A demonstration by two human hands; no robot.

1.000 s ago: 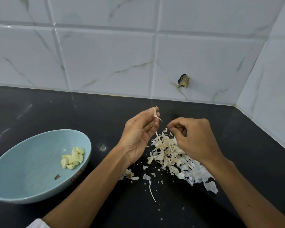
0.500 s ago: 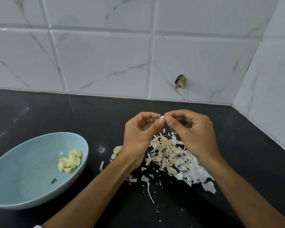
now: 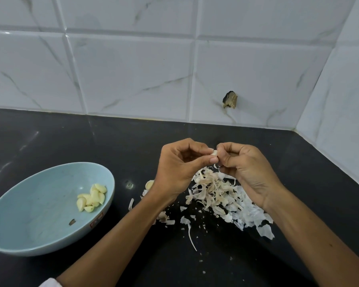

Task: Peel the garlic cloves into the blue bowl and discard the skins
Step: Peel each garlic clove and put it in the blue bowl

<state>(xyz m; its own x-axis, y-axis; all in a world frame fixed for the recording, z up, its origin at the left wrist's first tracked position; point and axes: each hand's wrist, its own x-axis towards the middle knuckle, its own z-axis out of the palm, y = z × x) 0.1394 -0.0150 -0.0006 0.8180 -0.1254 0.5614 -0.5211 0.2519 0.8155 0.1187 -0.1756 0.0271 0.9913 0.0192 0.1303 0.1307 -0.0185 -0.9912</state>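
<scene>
A small pale garlic clove [image 3: 214,153] is pinched between my left hand [image 3: 177,168] and my right hand [image 3: 247,170], held above the black counter. Both hands have curled fingers meeting at the clove. Under them lies a heap of papery garlic skins [image 3: 218,193]. The light blue bowl [image 3: 29,204] stands at the left with several peeled yellow cloves [image 3: 92,196] inside near its right wall. Another unpeeled clove [image 3: 149,184] peeks out just left of my left wrist.
The black counter [image 3: 50,141] meets white marble-look wall tiles at the back and on the right. A chipped hole [image 3: 229,99] marks the back wall. Loose skin scraps [image 3: 190,233] are scattered toward the front.
My right hand came up from the skin pile to join the left at the clove. Both now pinch it together, and the view has shifted slightly.
</scene>
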